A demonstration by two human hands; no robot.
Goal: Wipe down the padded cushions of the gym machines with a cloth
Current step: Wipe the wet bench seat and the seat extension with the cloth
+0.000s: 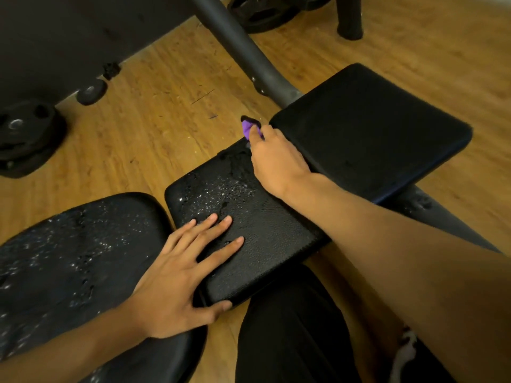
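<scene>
Three black padded cushions lie below me. The middle cushion [265, 222] is wet with droplets on its far half. My left hand [188, 275] rests flat on its near part, fingers straight, thumb over the near edge. My right hand [273, 158] holds a purple cloth [249, 129] at the middle cushion's far corner, in the gap beside the right cushion [367, 128]; most of the cloth is hidden under the hand. The left cushion [72, 261] is speckled with droplets. The right cushion looks dry.
A grey steel frame tube [243, 51] runs from the top down to the right cushion. Black weight plates lie on the wooden floor at the left [27, 136] and top [260, 15]. A black post [349, 20] stands top right. My dark-trousered leg [290, 335] is below.
</scene>
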